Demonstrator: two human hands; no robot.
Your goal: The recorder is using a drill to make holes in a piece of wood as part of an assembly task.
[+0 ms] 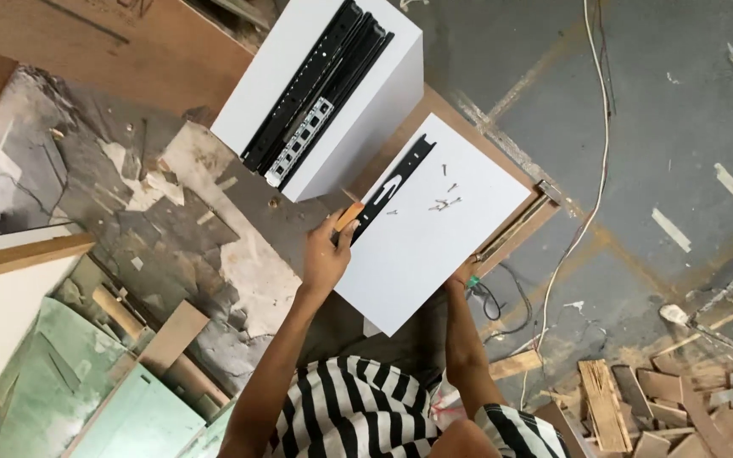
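Dusty grey workshop floor (pixel 655 127) | flat white rectangular board (pixel 434 229) with black metal drawer rail (pixel 396 187) | left hand (pixel 326 254) pinches small orange block (pixel 349 216) beside rail | right hand (pixel 465 273) under board edge, grip unclear | loose screws (pixel 444 202) on board

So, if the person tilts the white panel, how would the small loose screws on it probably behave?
The screws lie loose on the smooth white panel, so they would probably slide or roll off. They look tiny and light, so they likely scatter easily. The black rail, near the left hand, looks stiff.
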